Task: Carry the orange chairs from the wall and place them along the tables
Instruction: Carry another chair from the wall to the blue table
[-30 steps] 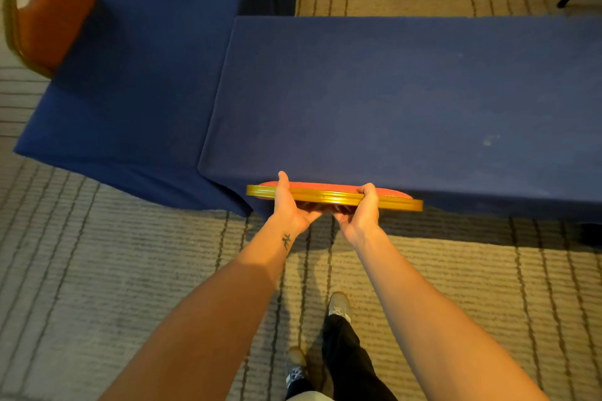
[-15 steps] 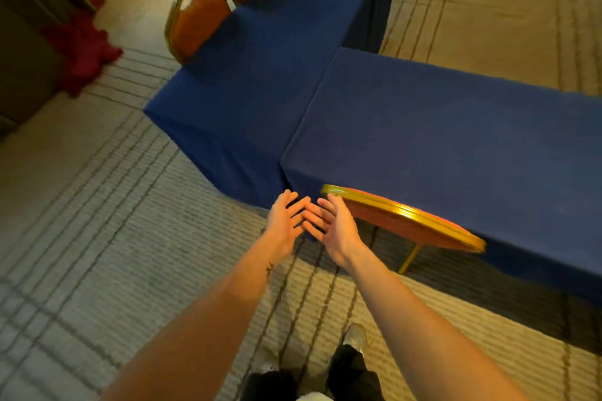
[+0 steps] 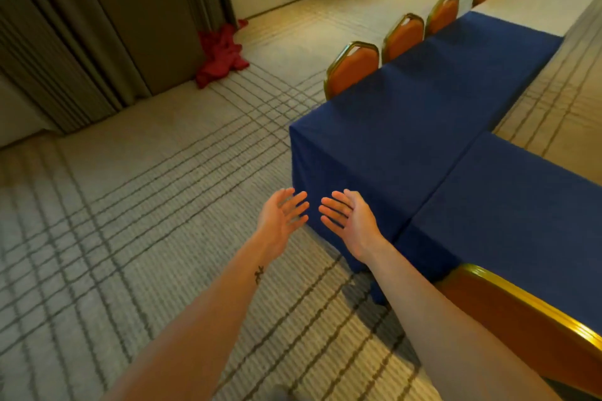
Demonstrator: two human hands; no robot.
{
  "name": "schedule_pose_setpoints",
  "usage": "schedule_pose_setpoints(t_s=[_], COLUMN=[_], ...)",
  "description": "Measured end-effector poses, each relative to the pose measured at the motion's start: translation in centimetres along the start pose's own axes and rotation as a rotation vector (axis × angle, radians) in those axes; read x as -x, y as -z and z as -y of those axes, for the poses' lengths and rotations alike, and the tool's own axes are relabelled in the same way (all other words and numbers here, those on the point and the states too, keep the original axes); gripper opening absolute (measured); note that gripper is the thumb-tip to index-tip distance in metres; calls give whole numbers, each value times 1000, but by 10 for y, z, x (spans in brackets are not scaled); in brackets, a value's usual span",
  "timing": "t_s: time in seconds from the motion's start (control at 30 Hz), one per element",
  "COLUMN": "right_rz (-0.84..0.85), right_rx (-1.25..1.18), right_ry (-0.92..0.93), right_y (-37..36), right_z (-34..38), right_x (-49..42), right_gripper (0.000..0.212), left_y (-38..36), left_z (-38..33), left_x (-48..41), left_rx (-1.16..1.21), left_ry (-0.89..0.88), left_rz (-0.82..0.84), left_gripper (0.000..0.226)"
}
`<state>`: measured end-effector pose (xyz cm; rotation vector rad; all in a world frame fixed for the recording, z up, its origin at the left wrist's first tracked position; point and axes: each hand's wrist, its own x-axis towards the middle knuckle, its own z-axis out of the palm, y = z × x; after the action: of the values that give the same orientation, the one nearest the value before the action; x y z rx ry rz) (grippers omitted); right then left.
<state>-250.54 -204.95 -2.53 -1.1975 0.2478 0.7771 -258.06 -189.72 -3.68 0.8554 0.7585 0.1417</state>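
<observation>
The left hand (image 3: 281, 218) and right hand (image 3: 350, 221) have released the chair (image 3: 527, 325), now against the near counter (image 3: 508, 212), and hover empty, fingers spread. At least five chairs (image 3: 351, 70) line the second counter (image 3: 423, 114) on striped carpet (image 3: 130, 205).

The left forearm (image 3: 208, 322) and right forearm (image 3: 436, 319) are bare. A small dark tattoo (image 3: 259, 274) (shape blurred) sits just below the left grip (image 3: 281, 218).
</observation>
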Motion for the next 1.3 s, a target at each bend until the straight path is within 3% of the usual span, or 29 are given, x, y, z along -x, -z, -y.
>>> schedule_pose_setpoints(t_s=[0.37,1.07,1.3], right_rz=[125,202,147], right_rx=[128,99,58], right_ry=[79,-41,-45], right_y=[-187,-373,-449], right_z=[38,178,218], right_x=[-82,-447,-582], right_gripper=[33,32,28], left_y=[91,63,72], left_z=[-153,-389,-476], left_x=[-66,-377,-516], left_rx=[40,77,79], left_ry=[-160,-218,-198], left_rz=[-36,-177,-113], left_gripper=[39,35,38])
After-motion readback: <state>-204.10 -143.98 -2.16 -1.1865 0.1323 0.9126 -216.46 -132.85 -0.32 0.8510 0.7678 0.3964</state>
